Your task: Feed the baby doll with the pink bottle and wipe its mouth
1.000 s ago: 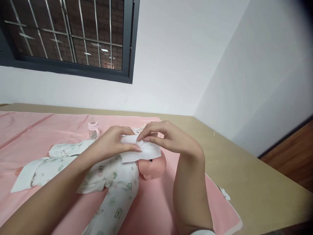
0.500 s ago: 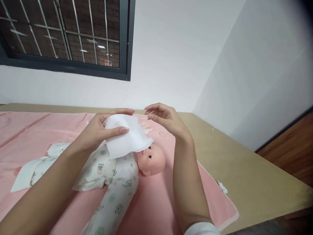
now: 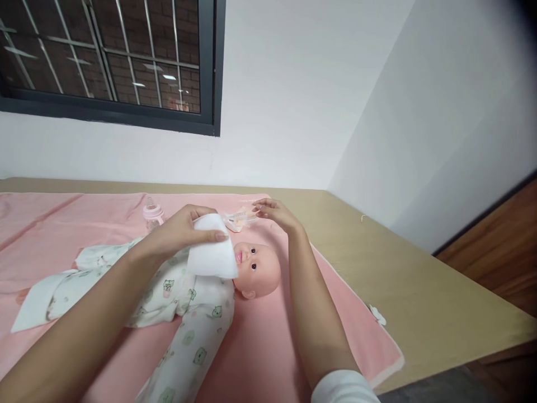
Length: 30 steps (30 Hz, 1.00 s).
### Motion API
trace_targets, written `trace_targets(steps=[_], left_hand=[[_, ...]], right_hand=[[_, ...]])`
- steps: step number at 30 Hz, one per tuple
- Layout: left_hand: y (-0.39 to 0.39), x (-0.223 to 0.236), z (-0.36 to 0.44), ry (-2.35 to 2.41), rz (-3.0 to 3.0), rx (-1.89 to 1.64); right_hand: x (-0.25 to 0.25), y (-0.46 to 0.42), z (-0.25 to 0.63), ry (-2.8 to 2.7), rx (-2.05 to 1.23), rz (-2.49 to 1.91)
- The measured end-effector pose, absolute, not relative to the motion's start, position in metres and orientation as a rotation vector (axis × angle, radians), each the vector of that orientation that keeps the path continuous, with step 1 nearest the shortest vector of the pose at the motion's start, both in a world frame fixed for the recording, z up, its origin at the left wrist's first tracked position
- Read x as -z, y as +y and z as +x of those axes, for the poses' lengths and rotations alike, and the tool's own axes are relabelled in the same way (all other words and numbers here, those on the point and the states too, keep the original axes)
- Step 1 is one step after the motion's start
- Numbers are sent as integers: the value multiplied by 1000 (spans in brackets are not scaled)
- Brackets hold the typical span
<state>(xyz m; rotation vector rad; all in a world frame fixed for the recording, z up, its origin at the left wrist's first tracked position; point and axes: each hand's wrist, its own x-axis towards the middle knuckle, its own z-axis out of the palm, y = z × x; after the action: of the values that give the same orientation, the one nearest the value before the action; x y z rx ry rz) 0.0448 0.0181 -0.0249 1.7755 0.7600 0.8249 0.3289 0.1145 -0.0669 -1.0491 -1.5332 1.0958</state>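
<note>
A baby doll (image 3: pixel 255 270) in a white printed suit lies on a pink blanket (image 3: pixel 268 347), head to the right. My left hand (image 3: pixel 180 232) grips a white wipe (image 3: pixel 212 257) that hangs over the doll's chest, close to its chin. My right hand (image 3: pixel 274 212) is beyond the doll's head, fingers loosely spread, its fingertips at a small clear packet (image 3: pixel 239 219) on the blanket.
A small baby bottle (image 3: pixel 152 215) with a pink collar stands on the blanket behind my left hand. The blanket covers a tan table (image 3: pixel 419 291) set into a white wall corner. A white scrap (image 3: pixel 377 316) lies at the blanket's right edge. A barred window is up left.
My right hand let go of the wipe and moved away to the packet. My left hand kept the wipe, lifted it off the doll's face, then lowered it beside the chin.
</note>
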Motion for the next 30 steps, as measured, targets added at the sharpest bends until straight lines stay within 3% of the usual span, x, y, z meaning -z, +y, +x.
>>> trace_targets(steps=[11,30], left_hand=[[22,52,72,894,2401,-494],[23,55,70,967,2560,-481]], right_hand=[[159,142,327,-1341,-1452,-1006],[174,147,334,-1277,-1451,-957]])
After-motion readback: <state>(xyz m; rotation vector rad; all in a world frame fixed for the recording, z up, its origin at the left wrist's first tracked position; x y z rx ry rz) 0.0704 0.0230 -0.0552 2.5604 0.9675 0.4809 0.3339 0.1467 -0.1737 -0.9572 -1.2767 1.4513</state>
